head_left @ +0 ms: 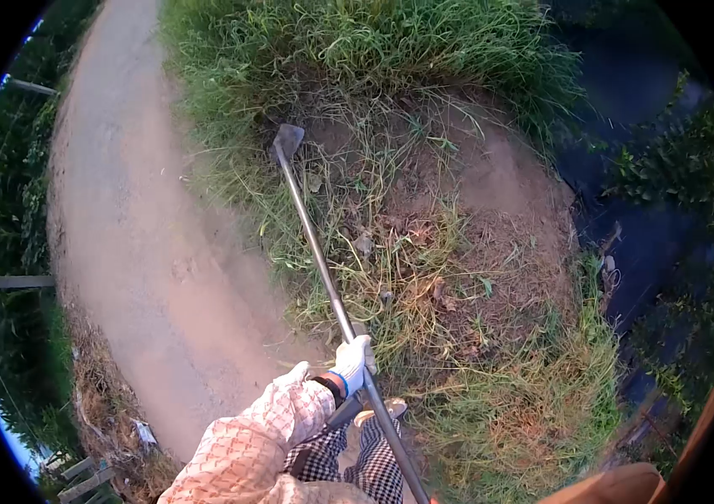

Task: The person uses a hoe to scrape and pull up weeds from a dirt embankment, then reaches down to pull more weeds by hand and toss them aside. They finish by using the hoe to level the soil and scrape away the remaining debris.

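Observation:
My left hand, in a white glove with a blue cuff, is closed around the metal handle of a long hoe. The handle runs from the bottom edge up and to the left. Its flat grey blade rests at the edge of the standing green grass, beside cut stalks. Cut grass and weeds lie scattered on the brown soil right of the handle. My right hand does not show.
A pale dirt path runs along the left. Dark water with leafy plants lies beyond the bank on the right. A shoe and checked trousers are below my left hand. A brown shape fills part of the lower right.

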Demonstrator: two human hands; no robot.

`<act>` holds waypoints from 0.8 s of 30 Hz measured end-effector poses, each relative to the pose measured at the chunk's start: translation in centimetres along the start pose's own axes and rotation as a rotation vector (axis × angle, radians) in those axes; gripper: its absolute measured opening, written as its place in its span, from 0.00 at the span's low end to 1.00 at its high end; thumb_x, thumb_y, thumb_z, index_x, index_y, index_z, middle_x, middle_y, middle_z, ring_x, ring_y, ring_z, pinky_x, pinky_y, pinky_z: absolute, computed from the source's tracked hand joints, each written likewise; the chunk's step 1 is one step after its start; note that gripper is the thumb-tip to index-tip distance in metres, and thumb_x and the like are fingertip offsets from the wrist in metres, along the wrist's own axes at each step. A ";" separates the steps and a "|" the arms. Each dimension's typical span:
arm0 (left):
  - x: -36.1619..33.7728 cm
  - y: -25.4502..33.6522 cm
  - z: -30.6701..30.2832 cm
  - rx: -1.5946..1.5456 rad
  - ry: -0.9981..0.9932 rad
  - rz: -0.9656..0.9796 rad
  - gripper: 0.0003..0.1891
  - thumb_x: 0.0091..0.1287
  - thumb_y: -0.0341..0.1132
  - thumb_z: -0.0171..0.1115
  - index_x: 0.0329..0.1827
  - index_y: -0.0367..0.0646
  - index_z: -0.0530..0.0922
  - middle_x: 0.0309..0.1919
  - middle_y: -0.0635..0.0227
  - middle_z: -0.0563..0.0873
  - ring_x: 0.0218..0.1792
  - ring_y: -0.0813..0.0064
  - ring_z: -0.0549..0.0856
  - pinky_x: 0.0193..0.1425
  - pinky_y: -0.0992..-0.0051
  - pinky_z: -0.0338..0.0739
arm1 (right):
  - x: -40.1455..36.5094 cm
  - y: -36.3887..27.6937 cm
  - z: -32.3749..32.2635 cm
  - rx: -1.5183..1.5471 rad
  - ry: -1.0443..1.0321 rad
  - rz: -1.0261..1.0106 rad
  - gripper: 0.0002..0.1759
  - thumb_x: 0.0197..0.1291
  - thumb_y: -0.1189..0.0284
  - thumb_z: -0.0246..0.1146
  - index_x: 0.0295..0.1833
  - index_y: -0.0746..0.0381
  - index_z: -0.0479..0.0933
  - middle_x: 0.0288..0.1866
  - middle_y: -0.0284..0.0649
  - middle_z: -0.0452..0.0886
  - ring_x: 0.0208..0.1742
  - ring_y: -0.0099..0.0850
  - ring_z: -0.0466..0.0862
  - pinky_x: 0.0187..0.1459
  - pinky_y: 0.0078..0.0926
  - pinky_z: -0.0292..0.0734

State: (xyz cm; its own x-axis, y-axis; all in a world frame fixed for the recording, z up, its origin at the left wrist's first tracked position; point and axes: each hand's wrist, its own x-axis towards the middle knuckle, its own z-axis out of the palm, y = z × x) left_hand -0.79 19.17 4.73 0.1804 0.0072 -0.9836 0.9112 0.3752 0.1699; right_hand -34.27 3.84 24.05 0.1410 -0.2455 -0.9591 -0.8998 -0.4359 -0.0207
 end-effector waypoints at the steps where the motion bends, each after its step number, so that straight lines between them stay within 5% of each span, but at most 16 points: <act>1: 0.4 -0.3 -0.1 -0.096 -0.052 -0.049 0.09 0.63 0.36 0.55 0.26 0.52 0.66 0.12 0.77 0.64 0.10 0.78 0.65 0.14 0.73 0.63 | -0.4 -1.3 -1.4 0.008 0.005 0.013 0.21 0.59 0.54 0.56 0.49 0.59 0.77 0.35 0.53 0.81 0.42 0.49 0.82 0.40 0.38 0.75; 6: 2.3 8.5 0.7 -0.279 -0.270 -0.019 0.16 0.67 0.39 0.51 0.20 0.56 0.59 0.12 0.83 0.59 0.11 0.85 0.59 0.15 0.80 0.56 | -0.7 -14.3 -7.1 0.119 0.066 -0.087 0.17 0.59 0.59 0.56 0.45 0.61 0.75 0.33 0.57 0.79 0.37 0.56 0.80 0.36 0.47 0.73; 8: 3.2 12.0 0.7 -0.246 -0.279 0.094 0.17 0.67 0.40 0.51 0.19 0.57 0.59 0.12 0.83 0.59 0.11 0.86 0.59 0.14 0.81 0.55 | 3.9 -11.5 -2.3 0.011 0.272 -0.310 0.15 0.59 0.62 0.56 0.44 0.62 0.75 0.31 0.57 0.79 0.35 0.56 0.80 0.34 0.48 0.73; 10: 5.3 12.9 0.2 -0.228 -0.314 0.059 0.17 0.68 0.40 0.51 0.19 0.57 0.59 0.12 0.84 0.59 0.11 0.86 0.60 0.14 0.81 0.56 | 2.7 -13.2 -3.4 0.134 0.192 -0.286 0.14 0.58 0.63 0.58 0.43 0.62 0.75 0.29 0.57 0.79 0.35 0.55 0.80 0.33 0.48 0.73; 13: 6.0 2.7 0.4 -0.254 -0.239 -0.074 0.15 0.64 0.36 0.55 0.21 0.55 0.60 0.12 0.81 0.62 0.10 0.83 0.61 0.13 0.79 0.59 | -0.8 -10.5 -4.7 0.200 0.093 -0.013 0.16 0.55 0.62 0.61 0.43 0.62 0.76 0.28 0.55 0.79 0.33 0.54 0.81 0.34 0.45 0.75; 15: 5.8 0.2 0.1 -0.225 -0.249 -0.107 0.14 0.63 0.35 0.55 0.22 0.54 0.61 0.13 0.80 0.62 0.10 0.82 0.62 0.13 0.77 0.60 | -0.3 -5.4 -2.1 0.045 0.155 -0.078 0.17 0.54 0.61 0.60 0.44 0.61 0.77 0.28 0.55 0.80 0.33 0.52 0.82 0.36 0.44 0.75; 19: 5.4 2.7 -0.1 -0.217 -0.249 -0.111 0.14 0.63 0.35 0.55 0.22 0.54 0.61 0.12 0.81 0.61 0.10 0.82 0.61 0.14 0.77 0.59 | 0.3 -5.2 -0.2 0.020 0.252 -0.153 0.16 0.54 0.64 0.58 0.45 0.62 0.77 0.28 0.54 0.80 0.33 0.50 0.82 0.34 0.43 0.74; 22: 4.2 6.6 1.1 -0.208 -0.254 -0.001 0.13 0.64 0.35 0.55 0.23 0.54 0.62 0.12 0.81 0.61 0.11 0.82 0.62 0.14 0.78 0.60 | 0.8 -10.7 -3.3 0.128 0.109 -0.028 0.17 0.55 0.65 0.57 0.47 0.62 0.77 0.29 0.55 0.80 0.34 0.49 0.82 0.33 0.41 0.74; 24: 4.3 9.9 2.0 -0.150 -0.196 0.092 0.15 0.66 0.37 0.52 0.21 0.56 0.61 0.13 0.82 0.60 0.11 0.84 0.59 0.14 0.79 0.58 | 3.9 -11.9 -2.1 0.084 0.225 -0.173 0.13 0.54 0.62 0.60 0.35 0.62 0.75 0.23 0.52 0.78 0.29 0.51 0.81 0.31 0.43 0.74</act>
State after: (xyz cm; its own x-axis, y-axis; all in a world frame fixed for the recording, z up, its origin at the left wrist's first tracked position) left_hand 9.69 21.08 2.31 0.3419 -0.1263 -0.9312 0.8249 0.5150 0.2330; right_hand -22.18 6.27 21.19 0.3749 -0.3641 -0.8526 -0.8842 -0.4169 -0.2108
